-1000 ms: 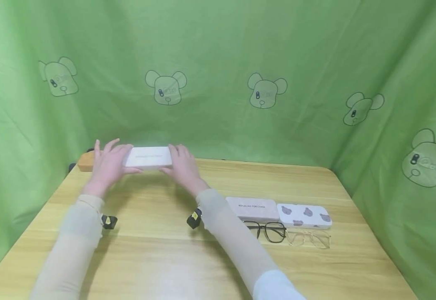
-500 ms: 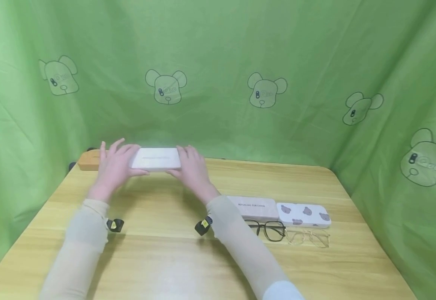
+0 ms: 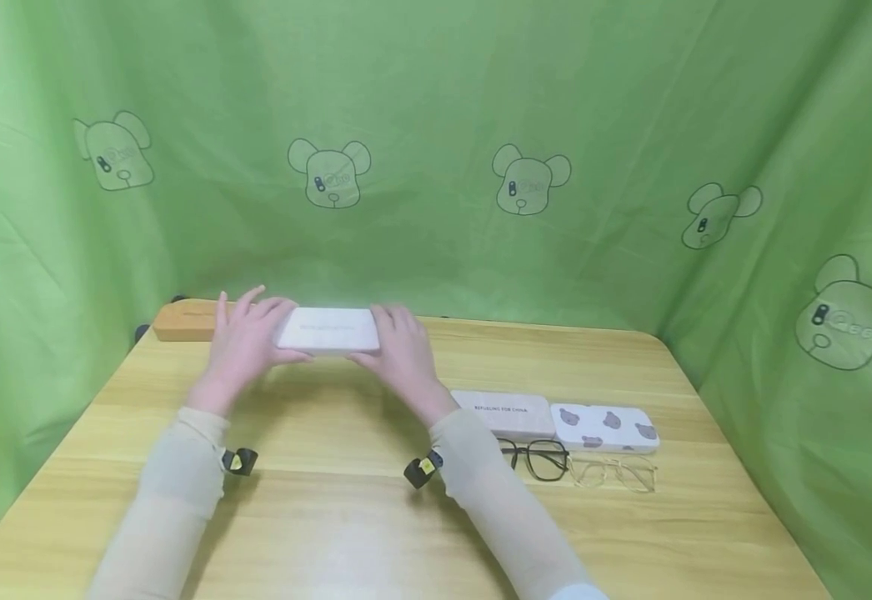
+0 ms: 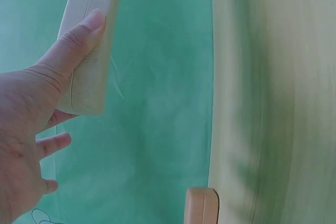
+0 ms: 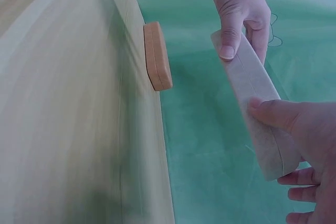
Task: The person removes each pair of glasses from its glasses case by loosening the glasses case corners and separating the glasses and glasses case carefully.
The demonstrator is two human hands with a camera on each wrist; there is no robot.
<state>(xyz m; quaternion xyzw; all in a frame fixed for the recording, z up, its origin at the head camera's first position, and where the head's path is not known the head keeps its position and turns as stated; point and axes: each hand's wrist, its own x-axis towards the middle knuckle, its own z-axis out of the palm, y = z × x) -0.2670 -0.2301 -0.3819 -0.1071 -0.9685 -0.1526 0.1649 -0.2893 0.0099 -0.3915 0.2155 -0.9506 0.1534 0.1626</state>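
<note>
Near the back left corner of the wooden table [image 3: 331, 533], an orange case [image 3: 184, 322] is laid, its right end covered by the left hand [image 3: 250, 343] in the head view. By that hand, the left end of a white case [image 3: 328, 330] is grasped: the thumb is pressed along its near side, while two fingers are seen spread away from it. The white case is held in the air, well apart from the tabletop; a seam is seen along its side and faint lettering on its top. Its right end is clasped by the right hand [image 3: 406, 350], the thumb being laid against the near side. Farther right, a pale pink case [image 3: 502, 415] marked "REFUELING FOR CHINA" is set just beside a bear-print case [image 3: 605, 428]. In front of these, black-framed glasses [image 3: 544, 460], partly hidden by the right sleeve [image 3: 496, 492], and gold-rimmed glasses [image 3: 616, 473] are placed side by side. The table is backed by a green curtain [image 3: 436, 250] printed with bear heads.
</note>
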